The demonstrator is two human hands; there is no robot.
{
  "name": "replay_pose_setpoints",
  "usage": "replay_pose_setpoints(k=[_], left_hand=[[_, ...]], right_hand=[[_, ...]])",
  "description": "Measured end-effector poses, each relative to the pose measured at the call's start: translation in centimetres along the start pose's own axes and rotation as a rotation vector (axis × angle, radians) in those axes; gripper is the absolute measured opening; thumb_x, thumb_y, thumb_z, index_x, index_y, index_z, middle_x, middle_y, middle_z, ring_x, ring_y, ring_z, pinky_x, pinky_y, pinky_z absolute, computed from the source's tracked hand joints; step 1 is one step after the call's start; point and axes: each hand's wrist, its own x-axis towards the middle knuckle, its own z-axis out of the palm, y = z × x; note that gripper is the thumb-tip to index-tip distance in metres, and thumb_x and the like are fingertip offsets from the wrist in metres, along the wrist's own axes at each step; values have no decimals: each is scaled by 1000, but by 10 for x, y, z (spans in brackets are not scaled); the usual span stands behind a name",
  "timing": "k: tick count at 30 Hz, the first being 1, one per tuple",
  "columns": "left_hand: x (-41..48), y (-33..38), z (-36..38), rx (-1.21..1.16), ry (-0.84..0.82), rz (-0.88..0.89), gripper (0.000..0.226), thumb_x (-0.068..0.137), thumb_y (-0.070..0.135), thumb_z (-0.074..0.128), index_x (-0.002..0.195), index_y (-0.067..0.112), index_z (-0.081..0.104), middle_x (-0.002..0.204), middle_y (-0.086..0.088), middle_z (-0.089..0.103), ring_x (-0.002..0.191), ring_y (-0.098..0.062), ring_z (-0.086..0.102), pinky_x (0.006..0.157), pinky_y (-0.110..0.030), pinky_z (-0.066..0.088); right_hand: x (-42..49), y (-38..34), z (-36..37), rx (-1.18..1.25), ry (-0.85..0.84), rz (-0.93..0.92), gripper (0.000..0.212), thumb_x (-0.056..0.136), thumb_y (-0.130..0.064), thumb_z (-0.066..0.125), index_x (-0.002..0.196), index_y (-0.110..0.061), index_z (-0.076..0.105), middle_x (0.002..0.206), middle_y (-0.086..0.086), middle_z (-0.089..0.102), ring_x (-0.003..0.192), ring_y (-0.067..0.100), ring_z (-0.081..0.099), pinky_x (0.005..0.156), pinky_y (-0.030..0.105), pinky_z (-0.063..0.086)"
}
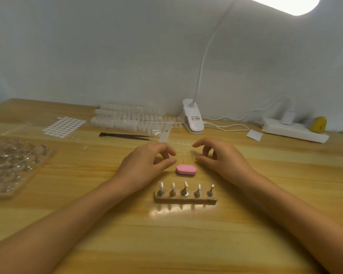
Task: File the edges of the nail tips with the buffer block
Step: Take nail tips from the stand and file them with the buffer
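Observation:
A pink oval buffer block point(186, 169) lies flat on the wooden table, untouched, just in front of my hands. Behind it a thin clear strip point(184, 154) of nail tips, faint and hard to make out, spans the gap between my hands. My left hand point(149, 161) pinches its left end with thumb and forefinger. The curled fingers of my right hand point(220, 157) hold its right end. Closer to me stands a small wooden block point(185, 200) with several metal holders, and at least some of them carry a clear nail tip point(161, 184).
A larger wooden rack of metal holders point(14, 167) sits at the left. Black tweezers point(125, 136), a sheet of adhesive dots point(64, 127) and bags of nail tips point(127, 117) lie behind my hands. A clip lamp point(192, 119) and power strip point(293, 130) stand at the back right.

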Motion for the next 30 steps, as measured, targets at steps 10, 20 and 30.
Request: replay_pose_setpoints(k=[10,20,30], left_hand=[[16,-1,-1,205,-41,-31,25,96,39,54,121,35,56,101,19,58,89,-1,53,69,-25,46],[31,-11,10,306,0,82,33,90,55,55,119,42,60,112,19,48,94,-1,50,68,-24,41],[35,-16,8,371,-26,158,45,93,52,50,135,38,46,129,18,42,102,-4,48,69,-27,46]], right_hand=[[4,7,10,58,66,-28,12,88,-28,73,98,-34,70,84,-17,58,76,0,52,64,23,41],[6,11,8,234,32,11,14,81,-22,81,84,-29,69,89,-9,69,73,4,56,70,32,51],[6,9,7,152,-16,36,21,87,-29,75,108,-32,72,95,-11,61,72,1,50,71,27,48]])
